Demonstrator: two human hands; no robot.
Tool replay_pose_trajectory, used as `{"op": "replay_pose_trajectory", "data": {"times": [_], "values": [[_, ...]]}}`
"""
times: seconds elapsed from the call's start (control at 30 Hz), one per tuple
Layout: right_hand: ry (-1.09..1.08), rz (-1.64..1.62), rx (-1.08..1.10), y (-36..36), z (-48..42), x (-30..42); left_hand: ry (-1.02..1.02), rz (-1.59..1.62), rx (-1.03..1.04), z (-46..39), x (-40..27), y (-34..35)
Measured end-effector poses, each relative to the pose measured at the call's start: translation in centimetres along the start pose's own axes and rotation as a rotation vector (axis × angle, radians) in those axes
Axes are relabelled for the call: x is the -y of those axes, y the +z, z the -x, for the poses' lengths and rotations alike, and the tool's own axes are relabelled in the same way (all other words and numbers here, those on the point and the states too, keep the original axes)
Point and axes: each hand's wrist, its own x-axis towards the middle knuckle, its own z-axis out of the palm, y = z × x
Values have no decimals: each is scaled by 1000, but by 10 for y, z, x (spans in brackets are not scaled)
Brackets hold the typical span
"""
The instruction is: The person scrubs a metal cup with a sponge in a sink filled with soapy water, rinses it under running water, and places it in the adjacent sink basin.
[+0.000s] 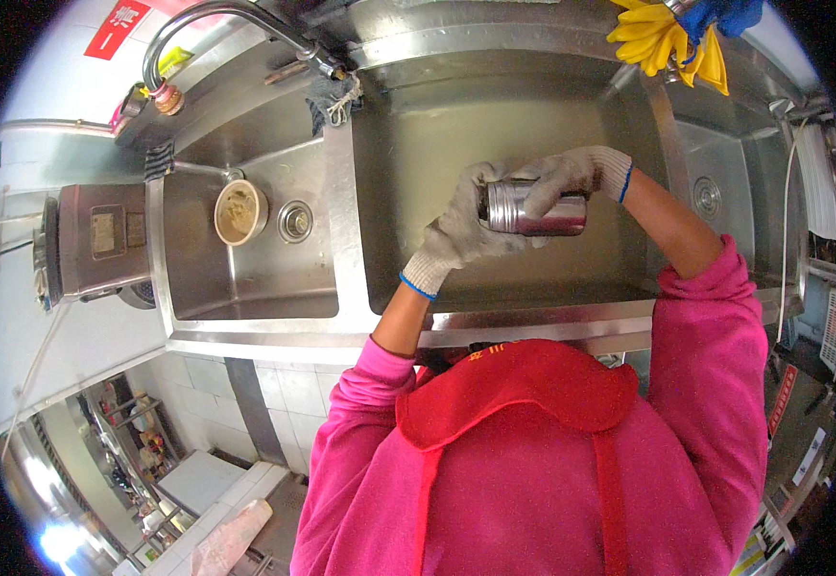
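Note:
Both of my hands wear grey knitted gloves with blue cuff edges. Between them lies a shiny metal canister [549, 215], on its side above the murky water of the middle sink basin [418, 277]. My left hand [461, 223] grips the canister's ridged end, its fingers reaching underneath. Over the top and the far side of the canister's body my right hand [569, 176] is closed. The glove hides part of the ridged end, so I cannot tell whether it has a lid.
In the left basin a round tub [241, 213] with scraps stands beside the drain [295, 221]. A curved faucet [227, 9] arches over the back left. A dark cloth [333, 101] hangs on the divider. Yellow gloves [648, 36] hang at the back right, above another basin with a drain [707, 198].

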Motion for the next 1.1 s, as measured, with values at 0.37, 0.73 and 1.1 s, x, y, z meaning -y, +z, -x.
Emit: {"op": "replay_pose_trajectory", "data": {"times": [0.37,0.73,1.1], "values": [[-65,-186,0,10,0,-15,-57,-16,-32,8,-2,0],[-68,-383,126,22,-1,-29,-152,-50,-9,12,0,1],[-132,-193,-57,28,7,-27,-205,-399,41,15,-6,-2]]}}
